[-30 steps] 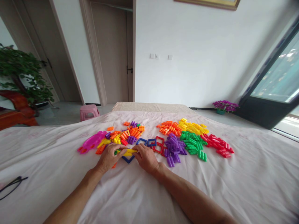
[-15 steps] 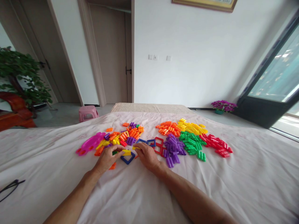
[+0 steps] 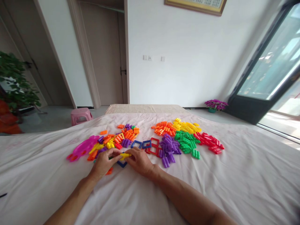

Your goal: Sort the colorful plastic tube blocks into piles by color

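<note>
Both left hand and right hand grip yellow plastic; framed writing is illegibly small.

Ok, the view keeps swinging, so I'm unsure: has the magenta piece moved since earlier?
No: the magenta piece keeps its place relative to the pink stool; both shift left in the picture together.

Both forearms angle inward, left grip and right grip pinching close together.
</note>
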Demonstrator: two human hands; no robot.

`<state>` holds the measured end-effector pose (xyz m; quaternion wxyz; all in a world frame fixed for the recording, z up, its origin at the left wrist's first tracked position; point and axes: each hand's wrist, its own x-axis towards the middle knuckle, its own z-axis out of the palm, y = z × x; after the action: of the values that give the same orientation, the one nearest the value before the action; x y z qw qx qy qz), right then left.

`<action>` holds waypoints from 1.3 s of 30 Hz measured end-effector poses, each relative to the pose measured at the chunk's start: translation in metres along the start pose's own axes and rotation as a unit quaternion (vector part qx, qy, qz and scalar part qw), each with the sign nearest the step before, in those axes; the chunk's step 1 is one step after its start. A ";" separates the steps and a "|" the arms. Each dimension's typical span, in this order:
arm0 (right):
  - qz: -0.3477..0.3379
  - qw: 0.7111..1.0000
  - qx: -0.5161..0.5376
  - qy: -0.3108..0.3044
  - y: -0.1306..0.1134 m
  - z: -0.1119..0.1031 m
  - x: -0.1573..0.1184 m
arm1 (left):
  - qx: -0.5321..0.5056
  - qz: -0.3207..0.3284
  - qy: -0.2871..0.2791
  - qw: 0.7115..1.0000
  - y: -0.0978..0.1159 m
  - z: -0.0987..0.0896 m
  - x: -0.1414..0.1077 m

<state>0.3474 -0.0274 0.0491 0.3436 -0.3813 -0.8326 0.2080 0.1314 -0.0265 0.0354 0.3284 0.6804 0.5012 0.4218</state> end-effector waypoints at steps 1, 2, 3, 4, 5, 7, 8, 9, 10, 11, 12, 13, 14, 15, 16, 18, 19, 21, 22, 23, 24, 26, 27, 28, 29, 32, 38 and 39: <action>0.001 1.000 -0.004 0.002 0.000 0.000 0.000 | 0.003 -0.002 -0.001 1.000 0.000 0.000 0.000; 0.001 1.000 -0.008 0.004 0.001 0.000 -0.001 | 0.008 -0.003 0.000 1.000 0.000 0.000 -0.001; -0.001 1.000 -0.012 0.004 0.001 0.000 -0.001 | 0.012 -0.004 0.000 1.000 0.000 0.000 -0.001; -0.003 1.000 -0.015 0.003 0.001 -0.001 -0.001 | 0.015 -0.004 -0.001 1.000 -0.001 0.000 -0.001; -0.005 1.000 -0.017 0.002 0.002 -0.001 -0.001 | 0.018 -0.004 -0.002 1.000 -0.002 0.000 -0.001; -0.007 1.000 -0.018 -0.003 0.002 -0.002 -0.001 | 0.028 -0.004 -0.005 1.000 -0.004 -0.001 0.000; -0.009 1.000 -0.018 -0.006 0.002 -0.003 -0.001 | 0.033 -0.006 -0.006 0.999 -0.005 -0.001 0.000; -0.010 1.000 -0.018 -0.010 0.002 -0.003 -0.001 | 0.038 -0.007 -0.006 0.999 -0.005 -0.001 0.000; -0.011 1.000 -0.019 -0.013 0.001 -0.004 -0.001 | 0.043 -0.007 -0.006 0.999 -0.005 -0.001 0.000; -0.012 1.000 -0.022 -0.015 0.001 -0.005 -0.002 | 0.047 -0.006 -0.005 0.999 -0.005 -0.001 0.001; -0.010 0.999 -0.027 -0.017 0.000 -0.005 -0.002 | 0.051 -0.004 -0.005 0.999 -0.004 0.000 0.001; -0.007 0.999 -0.032 -0.016 0.000 -0.006 -0.002 | 0.056 -0.001 -0.006 0.998 -0.003 0.000 0.000; -0.002 0.999 -0.038 -0.015 -0.001 -0.006 -0.002 | 0.060 0.002 -0.007 0.998 -0.003 0.000 0.000; 0.002 0.999 -0.043 -0.013 -0.002 -0.006 -0.003 | 0.065 0.005 -0.010 0.998 -0.002 0.001 0.000; 0.005 0.999 -0.047 -0.013 -0.003 -0.007 -0.003 | 0.069 0.009 -0.012 0.997 -0.001 0.001 0.000; 0.007 0.999 -0.052 -0.014 -0.004 -0.008 -0.004 | 0.080 0.016 -0.012 0.997 -0.001 0.001 0.000; 0.007 0.998 -0.055 -0.013 -0.004 -0.010 -0.004 | 0.086 0.019 -0.006 0.996 -0.002 0.000 0.000; 0.007 0.998 -0.063 -0.003 -0.003 -0.016 -0.001 | 0.102 0.025 0.029 0.994 -0.003 -0.004 0.000; 0.009 0.998 -0.068 0.009 0.000 -0.021 0.001 | 0.111 0.027 0.060 0.992 -0.003 -0.007 0.000; 0.014 0.997 -0.073 0.027 0.003 -0.028 0.004 | 0.122 0.029 0.097 0.987 -0.004 -0.011 0.000; 0.022 0.995 -0.079 0.049 0.007 -0.036 0.007 | 0.134 0.029 0.138 0.981 -0.005 -0.016 0.000; 0.048 0.990 -0.092 0.100 0.020 -0.057 0.015 | 0.164 0.022 0.213 0.963 -0.007 -0.028 -0.001; 0.064 0.985 -0.099 0.126 0.028 -0.070 0.019 | 0.184 0.014 0.244 0.952 -0.009 -0.035 -0.002; 0.081 0.980 -0.106 0.150 0.036 -0.083 0.022 | 0.204 0.001 0.268 0.941 -0.012 -0.042 -0.002; 0.095 0.974 -0.110 0.173 0.046 -0.097 0.024 | 0.227 -0.018 0.291 0.929 -0.016 -0.050 -0.003; 0.159 0.951 -0.119 0.238 0.078 -0.137 0.021 | 0.276 -0.089 0.332 0.898 -0.033 -0.073 -0.005; 0.312 0.876 -0.162 0.329 0.138 -0.196 -0.009 | 0.252 -0.170 0.349 0.886 -0.066 -0.099 -0.009; 0.321 0.865 -0.157 0.351 0.147 -0.203 -0.014 | 0.250 -0.169 0.345 0.889 -0.067 -0.100 -0.009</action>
<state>0.5741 0.0706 0.0913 0.4627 -0.7245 -0.5102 0.0255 0.0126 -0.0139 0.0175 0.0201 0.4564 0.7793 0.4290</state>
